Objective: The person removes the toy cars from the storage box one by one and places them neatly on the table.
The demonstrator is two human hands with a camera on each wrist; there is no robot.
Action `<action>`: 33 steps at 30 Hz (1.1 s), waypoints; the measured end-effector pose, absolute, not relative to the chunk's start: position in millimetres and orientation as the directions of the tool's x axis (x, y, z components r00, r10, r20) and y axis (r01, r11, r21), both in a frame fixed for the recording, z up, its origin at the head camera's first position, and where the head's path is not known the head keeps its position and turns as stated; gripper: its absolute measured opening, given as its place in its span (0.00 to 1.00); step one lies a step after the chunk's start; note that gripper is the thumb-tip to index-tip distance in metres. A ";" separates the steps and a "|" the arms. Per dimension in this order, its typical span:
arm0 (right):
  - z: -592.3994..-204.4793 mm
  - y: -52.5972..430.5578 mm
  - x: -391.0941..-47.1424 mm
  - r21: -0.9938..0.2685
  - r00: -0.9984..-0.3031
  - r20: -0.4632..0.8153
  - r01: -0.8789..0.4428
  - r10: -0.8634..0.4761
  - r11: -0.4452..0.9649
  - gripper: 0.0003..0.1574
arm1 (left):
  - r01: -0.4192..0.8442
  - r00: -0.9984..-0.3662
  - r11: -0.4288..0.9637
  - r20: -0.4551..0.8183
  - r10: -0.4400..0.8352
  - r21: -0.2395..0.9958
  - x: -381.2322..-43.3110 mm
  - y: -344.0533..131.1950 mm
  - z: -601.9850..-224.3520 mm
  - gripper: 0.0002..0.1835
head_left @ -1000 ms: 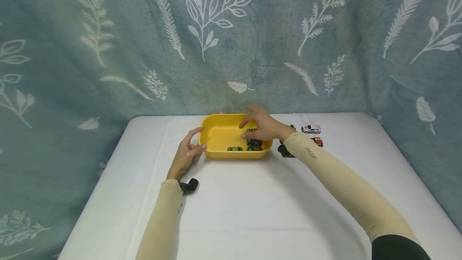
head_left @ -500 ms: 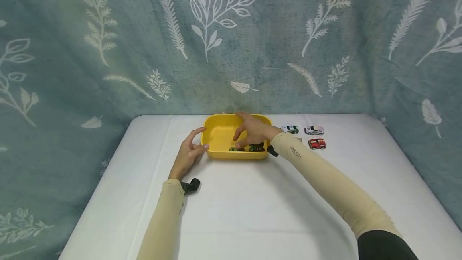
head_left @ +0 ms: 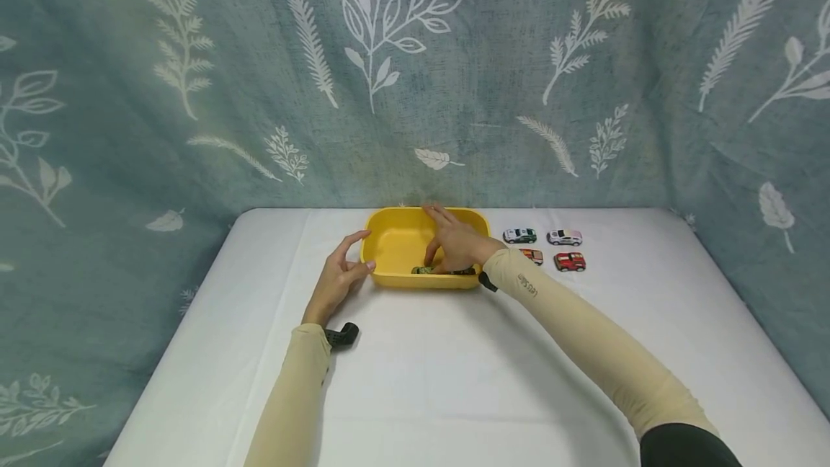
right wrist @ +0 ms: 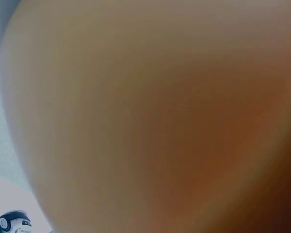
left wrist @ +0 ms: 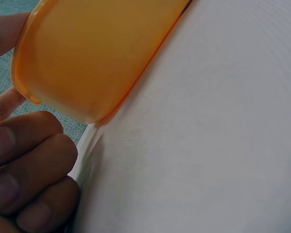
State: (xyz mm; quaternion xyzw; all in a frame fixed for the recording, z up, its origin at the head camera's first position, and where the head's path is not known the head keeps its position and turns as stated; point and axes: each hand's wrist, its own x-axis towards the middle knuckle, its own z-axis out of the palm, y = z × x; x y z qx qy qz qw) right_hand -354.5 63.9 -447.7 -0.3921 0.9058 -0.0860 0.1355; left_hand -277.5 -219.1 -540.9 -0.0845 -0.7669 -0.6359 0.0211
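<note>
A yellow plastic tray (head_left: 392, 240) stands at the table's far edge. My left hand (head_left: 333, 279) grips its left end, with thumb and a fingertip at the rim; in the left wrist view the other fingers (left wrist: 39, 160) curl below the tray's corner. Inside the tray, my right hand (head_left: 457, 245) pinches a small green toy car (head_left: 420, 270) near the front wall. More dark toy car bodywork (head_left: 465, 272) shows under that hand, mostly hidden. The right wrist view is largely filled by the blurred right hand (right wrist: 136, 116).
Right of the tray, toy cars stand in two rows: a white-and-green one (head_left: 519, 236), a white one (head_left: 564, 237), an orange one (head_left: 533, 256) partly behind the sleeve, and a red one (head_left: 570, 261). A leaf-patterned curtain (head_left: 415, 92) hangs behind the white table (head_left: 454, 380).
My right hand has moved left and down inside the tray, and its thumb and index finger have closed in on the green toy car. The left hand stays on the rim.
</note>
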 end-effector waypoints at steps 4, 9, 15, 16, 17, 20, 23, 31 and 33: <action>-451.9 63.6 -354.9 -0.262 -0.664 -0.163 -0.684 -0.729 0.681 0.07 | 0.149 -0.986 0.189 0.132 0.100 0.970 -277.0 -218.8 -540.1 0.35; -455.2 63.1 -354.3 -0.278 -0.669 -0.154 -0.677 -0.727 0.682 0.06 | 0.148 -0.986 0.180 0.131 0.101 0.973 -276.3 -218.5 -540.2 0.35; -453.5 65.3 -353.5 -0.311 -0.668 -0.151 -0.668 -0.729 0.676 0.05 | 0.150 -0.985 0.174 0.133 0.106 0.973 -277.5 -218.6 -540.1 0.36; -453.4 65.9 -353.7 -0.313 -0.666 -0.151 -0.669 -0.731 0.674 0.06 | 0.151 -0.985 0.173 0.134 0.106 0.973 -277.7 -218.6 -540.2 0.36; -453.2 66.6 -353.9 -0.317 -0.663 -0.155 -0.669 -0.732 0.673 0.06 | 0.150 -0.985 0.173 0.133 0.107 0.973 -277.8 -218.6 -540.4 0.35; -453.9 68.6 -355.2 -0.314 -0.650 -0.155 -0.682 -0.744 0.661 0.10 | 0.149 -0.986 0.180 0.132 0.106 0.972 -277.6 -218.6 -540.4 0.35; -454.3 70.4 -356.9 -0.319 -0.645 -0.143 -0.688 -0.751 0.652 0.13 | 0.144 -0.987 0.190 0.127 0.096 0.971 -276.4 -218.3 -539.1 0.35; -451.7 73.7 -362.1 -0.370 -0.664 -0.074 -0.674 -0.744 0.639 0.19 | 0.142 -0.988 0.202 0.126 0.094 0.969 -276.2 -217.4 -537.1 0.35; -446.1 75.5 -361.3 -0.373 -0.674 -0.063 -0.668 -0.736 0.644 0.19 | 0.144 -0.987 0.198 0.126 0.099 0.970 -276.4 -217.7 -536.9 0.35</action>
